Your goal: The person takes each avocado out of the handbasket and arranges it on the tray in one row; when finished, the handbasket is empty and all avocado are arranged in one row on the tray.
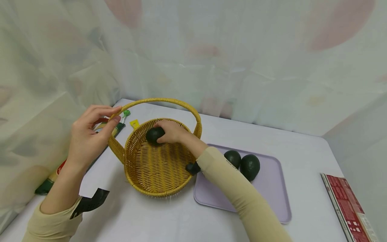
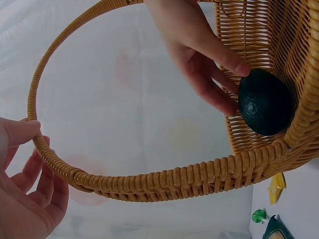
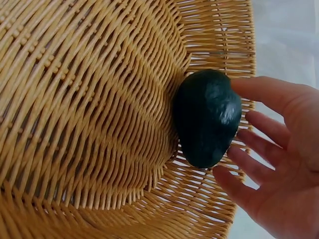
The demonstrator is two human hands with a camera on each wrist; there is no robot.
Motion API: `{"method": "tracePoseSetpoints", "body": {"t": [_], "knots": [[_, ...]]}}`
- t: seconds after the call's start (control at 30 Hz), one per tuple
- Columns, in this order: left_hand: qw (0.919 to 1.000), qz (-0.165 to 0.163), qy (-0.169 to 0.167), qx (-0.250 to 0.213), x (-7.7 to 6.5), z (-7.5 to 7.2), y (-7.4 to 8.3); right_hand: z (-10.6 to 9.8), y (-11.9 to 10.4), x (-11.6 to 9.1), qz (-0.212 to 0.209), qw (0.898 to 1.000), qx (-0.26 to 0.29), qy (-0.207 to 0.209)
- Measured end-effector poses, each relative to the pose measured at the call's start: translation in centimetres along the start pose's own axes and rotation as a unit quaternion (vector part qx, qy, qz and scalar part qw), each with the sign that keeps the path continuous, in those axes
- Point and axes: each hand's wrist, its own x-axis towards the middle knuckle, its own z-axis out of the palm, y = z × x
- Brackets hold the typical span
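Note:
A round woven basket [image 1: 160, 168] with a tall arched handle stands on the table. My left hand [image 1: 93, 131] pinches the left side of the handle [image 2: 149, 186] between thumb and fingers. Inside the basket, a dark green avocado [image 3: 207, 119] lies against the far wall. My right hand [image 3: 279, 144] reaches in beside it; the thumb touches the avocado, and the fingers are spread loosely along its edge without wrapping it. Two more avocados [image 1: 250, 167] sit on a lilac tray [image 1: 272, 198] right of the basket, partly behind the right forearm.
Left of the basket lie a green-and-yellow packet [image 1: 48, 181], a small green item [image 1: 126, 113] and a yellow tag-like piece [image 1: 134, 123]. A red box or book [image 1: 347, 205] is at the table's right edge. A patterned curtain [image 1: 226, 67] hangs behind the table.

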Motion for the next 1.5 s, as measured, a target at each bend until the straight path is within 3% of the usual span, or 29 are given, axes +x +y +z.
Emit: {"method": "tracePoseSetpoints", "body": {"t": [0.37, 0.73, 0.87, 1.13, 1.5], "knots": [[1.0000, 0.004, 0.002, -0.007, 0.06, -0.18, 0.11, 0.21, -0.05, 0.29, 0.012, 0.999, -0.024, -0.026], [1.0000, -0.005, -0.002, -0.004, -0.02, -0.24, 0.10, 0.70, 0.11, 0.84, -0.024, 0.997, -0.004, -0.070], [1.0000, -0.005, -0.002, -0.002, 0.00, -0.24, 0.06, 0.83, 0.35, 0.91, -0.016, 0.996, -0.024, -0.089], [1.0000, -0.006, -0.005, -0.005, 0.11, -0.06, -0.03, 0.96, 0.51, 0.85, -0.005, 0.996, -0.004, -0.089], [1.0000, -0.002, -0.006, -0.002, 0.19, -0.10, -0.22, 0.84, -0.37, 0.41, -0.008, 0.993, -0.018, -0.118]]}}
